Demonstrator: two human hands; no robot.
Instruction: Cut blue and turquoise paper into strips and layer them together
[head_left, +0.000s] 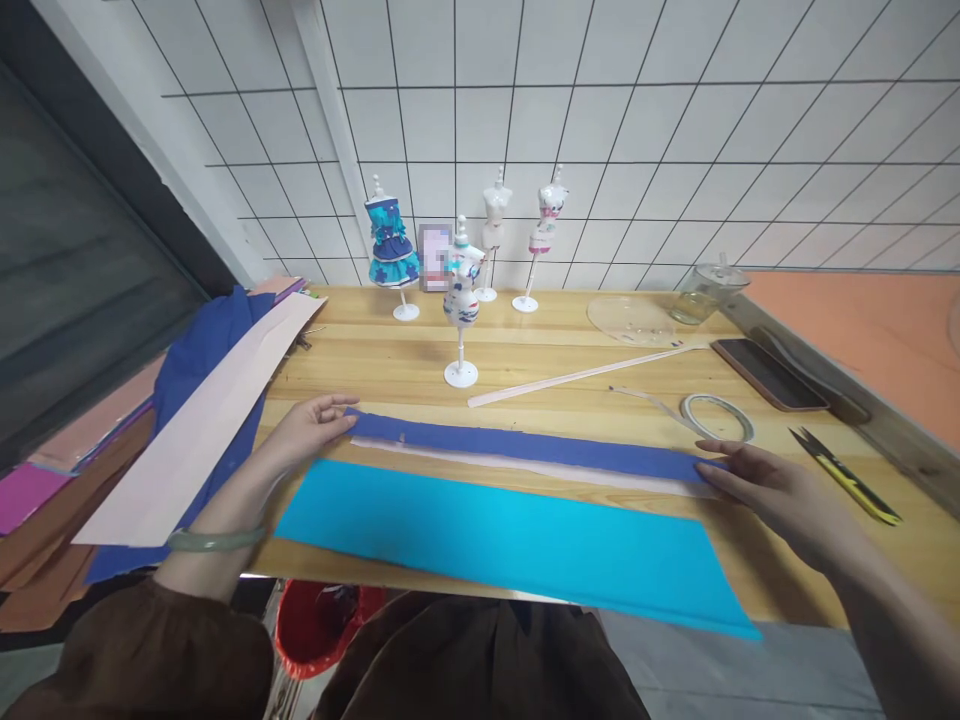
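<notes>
A long dark blue strip (525, 447) is stretched across the wooden table (360, 350), held at both ends. My left hand (311, 430) pinches its left end, and my right hand (757, 480) pinches its right end. Just under the strip's lower edge shows a pale pink strip (480, 460). Nearer to me lies a wide bright blue sheet (495, 535), flat, its lower edge along the table's front. Beyond the dark blue strip stands a small patterned mannequin (461, 290) on a white base.
More mannequins, one in a blue ruffled dress (393, 245), stand by the wall. To the right are a tape roll (718, 416), a phone (769, 374), yellow snips (847, 478) and a glass (705, 295). Coloured sheets (202, 430) pile at the left. A red bin (300, 630) sits below.
</notes>
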